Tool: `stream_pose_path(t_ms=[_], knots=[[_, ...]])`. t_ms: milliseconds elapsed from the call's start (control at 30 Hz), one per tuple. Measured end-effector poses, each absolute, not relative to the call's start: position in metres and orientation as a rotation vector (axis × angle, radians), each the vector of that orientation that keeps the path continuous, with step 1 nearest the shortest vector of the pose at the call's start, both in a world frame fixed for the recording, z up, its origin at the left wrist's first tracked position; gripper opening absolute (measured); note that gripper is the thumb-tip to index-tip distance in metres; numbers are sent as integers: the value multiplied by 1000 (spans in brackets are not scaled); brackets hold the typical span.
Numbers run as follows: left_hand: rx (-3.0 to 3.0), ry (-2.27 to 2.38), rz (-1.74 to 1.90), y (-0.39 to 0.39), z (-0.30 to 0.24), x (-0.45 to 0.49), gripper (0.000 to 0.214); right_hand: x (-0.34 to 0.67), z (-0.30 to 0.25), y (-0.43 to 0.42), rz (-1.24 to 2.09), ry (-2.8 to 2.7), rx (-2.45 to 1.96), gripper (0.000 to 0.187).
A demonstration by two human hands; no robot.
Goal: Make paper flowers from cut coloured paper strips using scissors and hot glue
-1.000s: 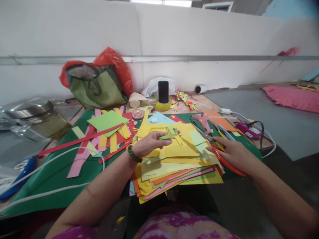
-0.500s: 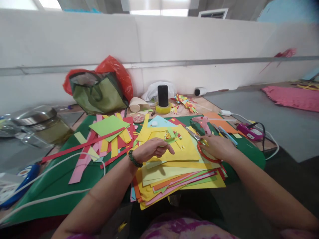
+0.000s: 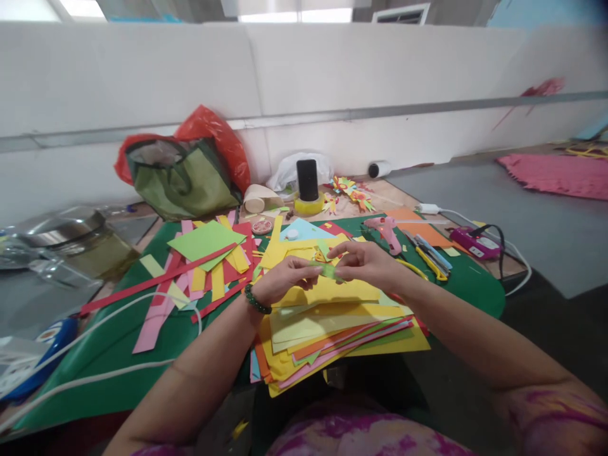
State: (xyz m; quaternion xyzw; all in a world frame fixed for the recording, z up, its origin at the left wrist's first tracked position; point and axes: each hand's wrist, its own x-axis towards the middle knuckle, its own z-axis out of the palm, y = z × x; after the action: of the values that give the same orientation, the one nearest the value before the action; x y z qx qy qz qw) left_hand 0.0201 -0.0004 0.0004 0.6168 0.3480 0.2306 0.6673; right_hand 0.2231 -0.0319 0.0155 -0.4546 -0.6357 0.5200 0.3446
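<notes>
My left hand point(image 3: 285, 278) and my right hand point(image 3: 365, 261) meet above a stack of coloured paper sheets point(image 3: 332, 329). Both pinch a small green paper strip point(image 3: 327, 270) between thumb and fingers, one at each end. The left wrist wears a dark green bead bracelet point(image 3: 256, 299). The top sheet of the stack is yellow, with small cut paper bits on it just behind my fingers. Scissors with yellow handles point(image 3: 418, 266) lie on the green mat to the right of my right hand.
A green mat point(image 3: 114, 354) covers the table, with loose paper strips point(image 3: 190, 272) at left. A pink glue gun point(image 3: 387, 229), a phone on a tape roll point(image 3: 308, 187), a green bag point(image 3: 183, 174), a glass jar point(image 3: 80, 237) and white cables point(image 3: 95, 373) surround the stack.
My right hand let go of the red-handled scissors and moved left to the green strip. My left hand lifted the strip slightly and now shares it with the right.
</notes>
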Motion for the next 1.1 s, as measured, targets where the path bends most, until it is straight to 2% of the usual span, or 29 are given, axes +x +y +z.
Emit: stream_pose_path(t_ms=[333,467,633,800,900,1000,1100], knots=[[1272,866,675,-3,-4,28,36,225,9,-39,1585,-1509,-1195,40],[1314,886,743,-4,-4,29,41,220,8,-41,1515,-1464,-1228,42],[1363,863,681,-6,-3,29,34,219,5,-43,1377,-1530,-1219,40],[1196,850,640,-5,-6,28,33,228,5,-44,1057,-1679,-1255,39],[1145,839,656,-5,-8,30,32,227,3,-46,747,-1876,-1293,44],[1117,826,666,-6,-9,30,32,224,-3,-48,384,-2041,-1279,30],[1106,814,666,-6,-10,30,30,223,-8,-48,269,-2116,-1257,21]])
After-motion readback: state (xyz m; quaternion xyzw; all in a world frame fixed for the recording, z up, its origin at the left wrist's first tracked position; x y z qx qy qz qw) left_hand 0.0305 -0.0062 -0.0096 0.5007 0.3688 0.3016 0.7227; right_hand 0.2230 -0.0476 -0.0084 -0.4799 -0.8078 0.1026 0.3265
